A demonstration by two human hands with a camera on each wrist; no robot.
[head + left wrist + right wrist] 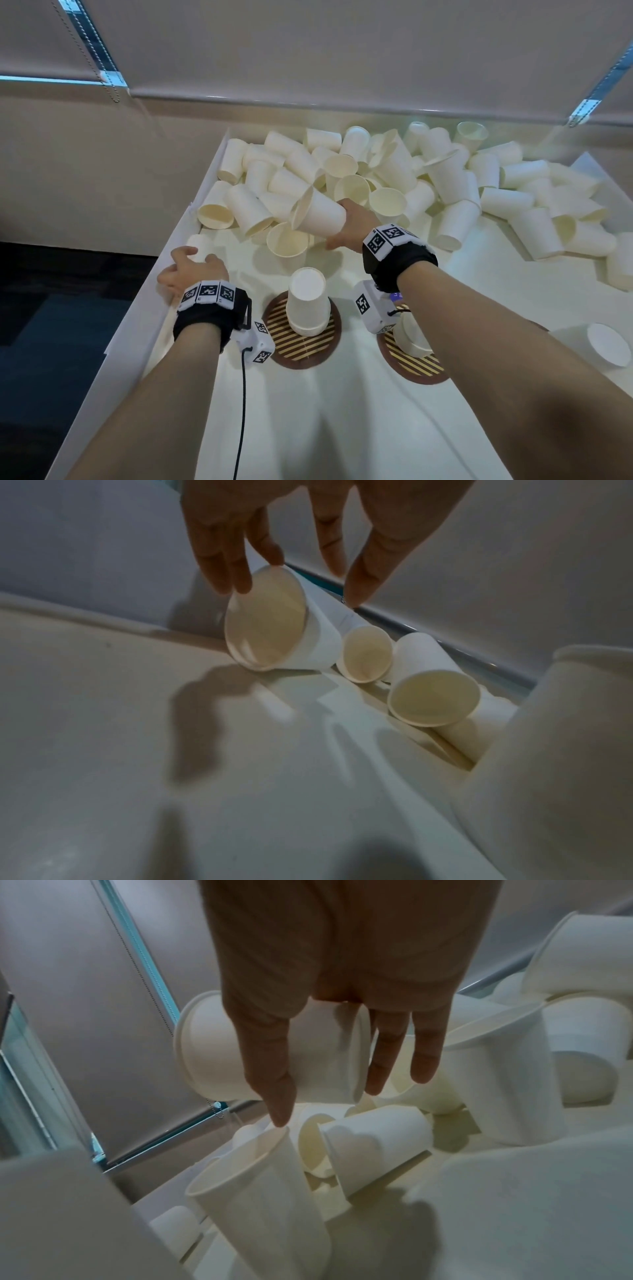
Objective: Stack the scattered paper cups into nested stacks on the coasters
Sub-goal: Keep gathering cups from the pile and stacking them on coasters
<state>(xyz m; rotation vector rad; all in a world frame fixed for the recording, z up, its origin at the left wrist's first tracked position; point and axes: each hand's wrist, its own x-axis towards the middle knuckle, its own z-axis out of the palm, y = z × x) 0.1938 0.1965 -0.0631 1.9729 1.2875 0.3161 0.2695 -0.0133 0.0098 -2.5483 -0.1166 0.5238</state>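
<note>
Several white paper cups (394,171) lie piled across the far half of the white table (342,428). My right hand (346,219) grips one paper cup (318,216) on its side above the pile; in the right wrist view the thumb and fingers of that hand (329,1102) wrap this held cup (212,1053). My left hand (191,263) hovers over a cup lying near the left edge (200,243). Its fingertips (240,585) touch that cup's rim (267,623), and the cup still rests on the table. An upside-down cup stack (306,301) stands on the left coaster (301,346). Another stack (409,337) sits on the right coaster (411,363), partly hidden by my wrist camera.
The table's raised left edge (137,308) runs beside my left arm, with dark floor beyond it. A single upside-down cup (606,346) stands at the right. More cups (431,699) lie right of my left hand. Window blinds (308,51) hang behind the table.
</note>
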